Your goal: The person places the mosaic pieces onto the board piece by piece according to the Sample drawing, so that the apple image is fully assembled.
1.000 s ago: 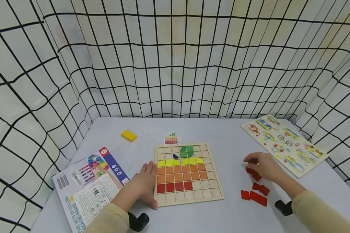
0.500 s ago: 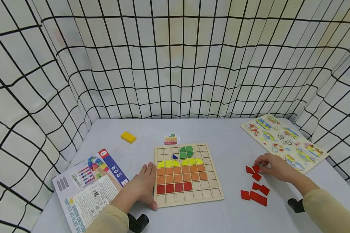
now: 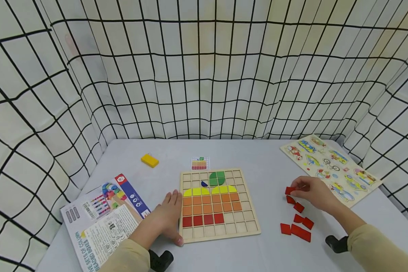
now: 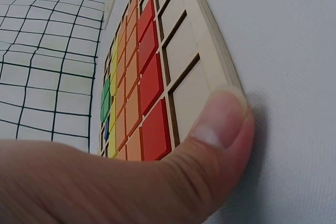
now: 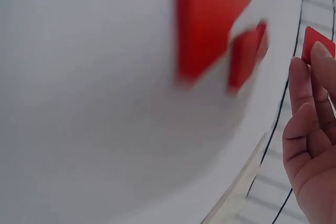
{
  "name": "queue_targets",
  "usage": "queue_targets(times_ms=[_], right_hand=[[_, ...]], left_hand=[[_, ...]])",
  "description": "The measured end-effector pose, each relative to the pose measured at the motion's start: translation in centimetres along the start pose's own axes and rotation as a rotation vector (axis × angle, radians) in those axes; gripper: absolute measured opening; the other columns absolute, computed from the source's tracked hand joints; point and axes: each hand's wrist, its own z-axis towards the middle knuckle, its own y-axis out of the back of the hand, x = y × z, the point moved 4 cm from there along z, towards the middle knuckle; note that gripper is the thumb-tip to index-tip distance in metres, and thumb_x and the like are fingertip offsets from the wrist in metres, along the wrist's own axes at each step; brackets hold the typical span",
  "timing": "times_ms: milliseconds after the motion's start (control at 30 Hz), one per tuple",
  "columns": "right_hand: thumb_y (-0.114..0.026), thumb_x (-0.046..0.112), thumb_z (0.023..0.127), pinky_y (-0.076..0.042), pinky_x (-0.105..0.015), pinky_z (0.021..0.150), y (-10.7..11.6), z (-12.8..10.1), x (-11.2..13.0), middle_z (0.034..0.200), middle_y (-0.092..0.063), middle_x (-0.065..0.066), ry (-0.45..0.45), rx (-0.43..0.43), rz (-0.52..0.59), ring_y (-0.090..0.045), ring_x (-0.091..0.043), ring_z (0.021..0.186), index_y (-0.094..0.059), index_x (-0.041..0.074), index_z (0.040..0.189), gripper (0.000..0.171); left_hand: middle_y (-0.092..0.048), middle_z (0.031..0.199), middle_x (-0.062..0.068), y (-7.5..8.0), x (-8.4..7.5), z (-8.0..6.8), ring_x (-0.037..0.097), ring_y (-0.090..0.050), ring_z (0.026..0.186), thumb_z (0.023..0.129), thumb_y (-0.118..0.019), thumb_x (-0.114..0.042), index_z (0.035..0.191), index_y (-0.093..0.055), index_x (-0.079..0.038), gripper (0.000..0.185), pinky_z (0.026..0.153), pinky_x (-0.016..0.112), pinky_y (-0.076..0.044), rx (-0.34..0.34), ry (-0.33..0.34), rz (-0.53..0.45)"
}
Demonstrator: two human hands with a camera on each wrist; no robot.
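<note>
The right hand [image 3: 314,193] now pinches a red tile [image 3: 290,190] lifted off the bench [image 3: 268,158], at three o'clock of the puzzle board [image 3: 252,229]; the left hand [image 3: 166,219] lies flat, fingers relaxed, steadying the board's nine o'clock edge as before.

The left hand [image 3: 166,221] lies flat near the table's front edge, fingers straight and together, thumb [image 4: 220,129] pressed sideways. The right hand [image 3: 314,193] is raised toward the table's right side, fingers [image 5: 304,114] curled in a pinch. Both forearms in tan sleeves reach in from the front edge.
</note>
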Motion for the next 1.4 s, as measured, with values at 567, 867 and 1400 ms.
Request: queue_targets(times_ms=[567, 867, 1400], right_hand=[[-0.080, 0.014, 0.089, -0.054, -0.019, 0.072, -10.7, 1.4, 10.5, 0.094, -0.072, -0.001, 0.042, 0.223, 0.184, -0.061, -0.015, 0.083, -0.075, 0.008, 0.097, 0.011], [-0.080, 0.012, 0.088, -0.051, -0.018, 0.067, -12.7, 1.5, 12.5, 0.082, -0.069, 0.003, 0.083, 0.228, 0.128, -0.059, -0.013, 0.075, -0.074, 0.009, 0.088, 0.007], [-0.080, 0.009, 0.088, -0.047, -0.019, 0.063, -13.9, 1.5, 13.5, 0.076, -0.065, 0.008, 0.077, 0.171, -0.026, -0.055, -0.011, 0.074, -0.073, 0.016, 0.082, 0.012]], left_hand=[[-0.019, 0.167, 0.029, 0.1, -0.1, -0.3, 0.049, -0.015, 0.156, 0.060, -0.097, -0.034, 0.157, -0.025, 0.009, 0.128, 0.116, 0.067, -0.033, -0.009, -0.008, -0.002], [-0.022, 0.165, 0.032, 0.3, -0.1, -0.4, 0.051, -0.018, 0.155, 0.060, -0.099, -0.035, 0.155, -0.026, 0.012, 0.129, 0.115, 0.067, -0.034, -0.024, -0.008, 0.009], [-0.021, 0.166, 0.031, 0.3, -0.3, -0.4, 0.050, -0.017, 0.155, 0.060, -0.099, -0.033, 0.156, -0.026, 0.012, 0.129, 0.116, 0.067, -0.034, -0.016, 0.002, 0.002]])
